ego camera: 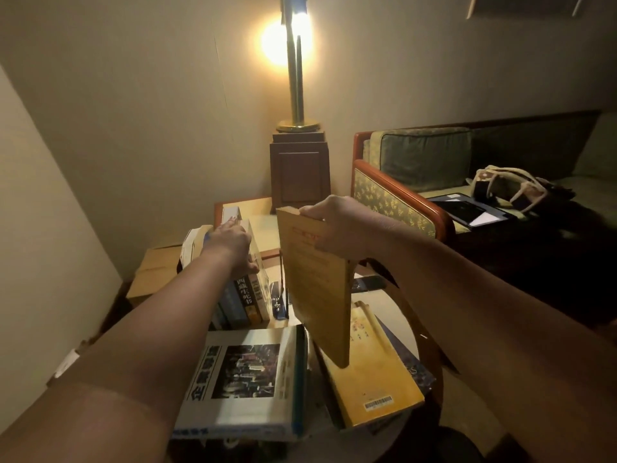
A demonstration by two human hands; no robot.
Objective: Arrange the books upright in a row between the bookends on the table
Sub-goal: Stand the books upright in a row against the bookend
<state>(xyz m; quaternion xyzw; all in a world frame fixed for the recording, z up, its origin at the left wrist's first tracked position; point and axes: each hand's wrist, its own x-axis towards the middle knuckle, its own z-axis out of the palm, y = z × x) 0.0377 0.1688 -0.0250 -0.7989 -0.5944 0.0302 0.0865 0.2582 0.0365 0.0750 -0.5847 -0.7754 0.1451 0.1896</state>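
Your left hand [233, 242] lies palm down across the tops of the row of upright books [245, 295], fingers stretched along them and the thumb dropped down the side facing the gap. It grips nothing and seems to be there only to stop the row leaning over. Your right hand [337, 228] has its fingers curled tightly over the top edge of a tan paperback book [317, 289]. The book hangs nearly upright in the air just to the right of the row, lower corner tipped towards you and clear of everything below. Holding it by the top probably lets you lower it cover-to-cover against the row's last volume. What looks like a clear bookend [263, 272] stands at that right end, though the dim light leaves me unsure, so check that it will not block the slot. In front of the row lie a grey book with a dark cover photograph [247, 379] and a yellow book with a barcode [374, 385], both flat on the round table [402, 320] and still to be stood up.
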